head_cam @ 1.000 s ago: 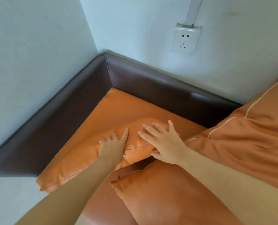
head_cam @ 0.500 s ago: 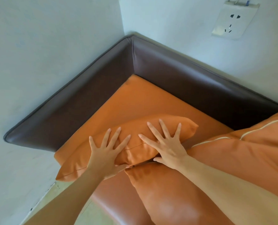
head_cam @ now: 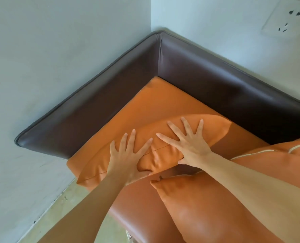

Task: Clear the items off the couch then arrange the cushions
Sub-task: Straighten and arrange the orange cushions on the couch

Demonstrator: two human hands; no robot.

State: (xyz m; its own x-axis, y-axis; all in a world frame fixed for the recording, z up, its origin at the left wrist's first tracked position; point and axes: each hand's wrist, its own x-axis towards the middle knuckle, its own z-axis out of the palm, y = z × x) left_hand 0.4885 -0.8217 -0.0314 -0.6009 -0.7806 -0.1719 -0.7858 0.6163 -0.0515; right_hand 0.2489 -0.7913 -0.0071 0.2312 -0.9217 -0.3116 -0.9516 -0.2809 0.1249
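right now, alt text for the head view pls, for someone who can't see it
Both hands, left and right, press flat with spread fingers on an orange cushion lying on the orange couch seat in a wall corner. A second cushion lies nearer, under the right forearm, and dark brown padding lines the corner.

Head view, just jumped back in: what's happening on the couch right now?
A person is pressing both hands flat, fingers spread, on a small orange cushion lying on the couch seat near the corner of the dark brown backrest. The left hand is on its near left part, the right hand on its middle. A second orange cushion lies nearer, under the right forearm, and a piped one sits at the right edge. No loose items show on the seat.
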